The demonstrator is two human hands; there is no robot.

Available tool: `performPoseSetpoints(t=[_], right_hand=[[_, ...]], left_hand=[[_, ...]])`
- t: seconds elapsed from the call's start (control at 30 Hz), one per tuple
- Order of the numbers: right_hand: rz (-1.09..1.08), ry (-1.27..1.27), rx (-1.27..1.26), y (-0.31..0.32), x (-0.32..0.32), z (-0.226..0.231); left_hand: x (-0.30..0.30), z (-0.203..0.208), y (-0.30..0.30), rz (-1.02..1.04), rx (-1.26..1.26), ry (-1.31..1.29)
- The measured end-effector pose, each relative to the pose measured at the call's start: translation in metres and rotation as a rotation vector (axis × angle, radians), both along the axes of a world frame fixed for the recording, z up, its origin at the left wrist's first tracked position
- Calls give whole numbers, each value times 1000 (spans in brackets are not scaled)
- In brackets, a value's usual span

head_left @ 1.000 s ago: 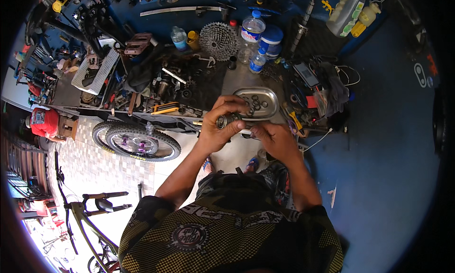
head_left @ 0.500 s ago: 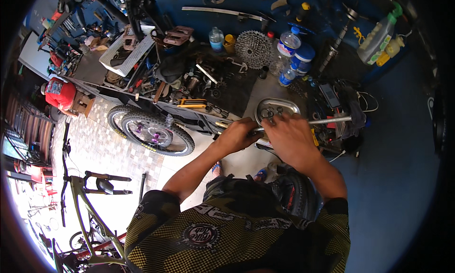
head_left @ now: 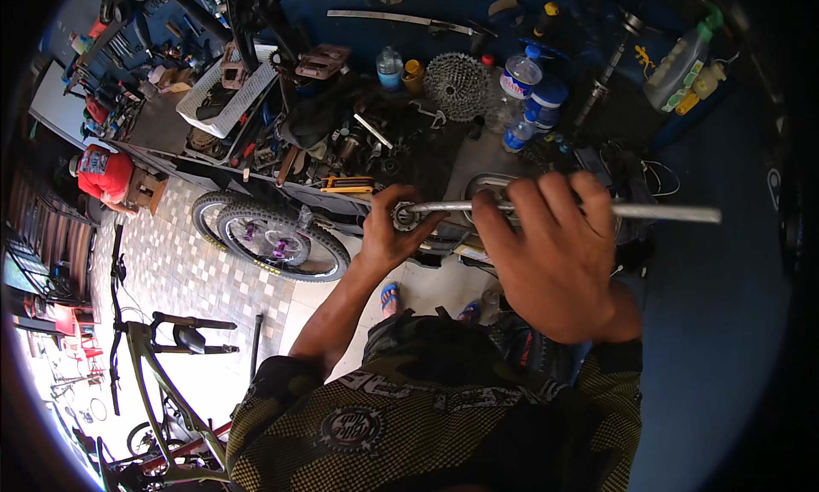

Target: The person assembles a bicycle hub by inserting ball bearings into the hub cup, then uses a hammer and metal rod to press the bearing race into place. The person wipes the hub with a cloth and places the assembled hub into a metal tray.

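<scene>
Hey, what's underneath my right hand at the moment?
A metal rod runs under your right hand, showing on both sides. Beyond the hand, part of a metal tray shows; the hand covers most of the tray and the gripped stretch of rod.

Metal rod (head_left: 667, 212): long, straight, silver-grey, plain round bar; near level, running left-right, gripped mid-length under the right hand's (head_left: 553, 257) fingers, free end sticking out to the right. Small round metal part (head_left: 401, 221): bright ring-shaped face turned up to view, held in the left hand (head_left: 384, 236); rod's left tip overlaps that face, can't tell if inserted or just against it.
</scene>
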State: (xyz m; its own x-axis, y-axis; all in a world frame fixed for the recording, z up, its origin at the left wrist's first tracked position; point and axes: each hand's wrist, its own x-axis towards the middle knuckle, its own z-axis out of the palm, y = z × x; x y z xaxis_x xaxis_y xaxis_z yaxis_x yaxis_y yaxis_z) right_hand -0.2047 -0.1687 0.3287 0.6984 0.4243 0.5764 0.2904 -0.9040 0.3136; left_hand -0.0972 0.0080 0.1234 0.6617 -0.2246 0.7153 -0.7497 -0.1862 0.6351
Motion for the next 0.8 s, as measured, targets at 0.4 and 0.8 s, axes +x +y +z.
performPoseSetpoints(t=[0.4,0.8], right_hand=[[32,-31,-64,11,5,-10],[46,57,-249,43,27,-27]], left_hand=[[1,7,-1,-88,-57,-17],[5,27,7,23,174,-61]])
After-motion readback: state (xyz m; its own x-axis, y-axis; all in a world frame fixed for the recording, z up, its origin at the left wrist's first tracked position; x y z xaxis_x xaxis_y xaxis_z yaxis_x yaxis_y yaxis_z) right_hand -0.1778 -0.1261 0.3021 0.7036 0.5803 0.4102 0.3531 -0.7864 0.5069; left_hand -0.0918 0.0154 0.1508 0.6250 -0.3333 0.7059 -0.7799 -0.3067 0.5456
